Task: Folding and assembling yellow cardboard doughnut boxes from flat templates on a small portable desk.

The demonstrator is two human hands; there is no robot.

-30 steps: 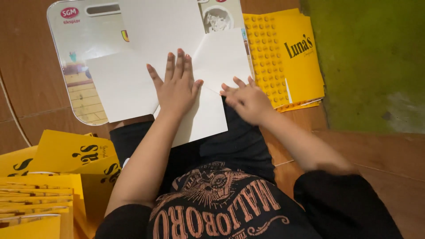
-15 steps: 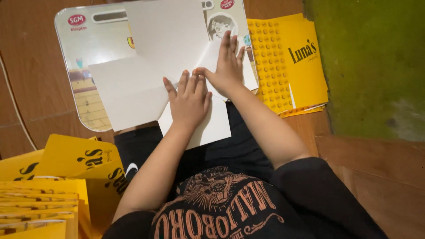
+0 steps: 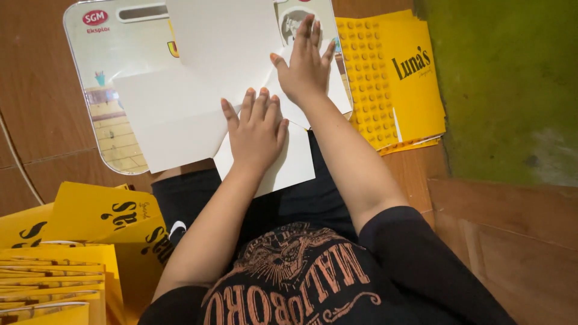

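A flat white cardboard sheet [image 3: 198,78] with folded flaps lies over a glossy printed board [image 3: 114,78] on the wooden floor. My left hand [image 3: 256,129] presses flat on the near flap of the sheet, fingers spread slightly. My right hand [image 3: 307,63] lies flat further away on the sheet's right flap, fingers pointing away from me. Neither hand grips anything.
A stack of flat yellow printed cartons [image 3: 391,78] lies to the right of the board. Folded yellow boxes [image 3: 72,241] are piled at the lower left. A green mat [image 3: 506,78] covers the floor at the right. My legs, in dark shorts [image 3: 198,204], are under the sheet's near edge.
My right hand has moved from the sheet's right edge up and away onto the far flap. My left hand has stayed pressed on the near flap.
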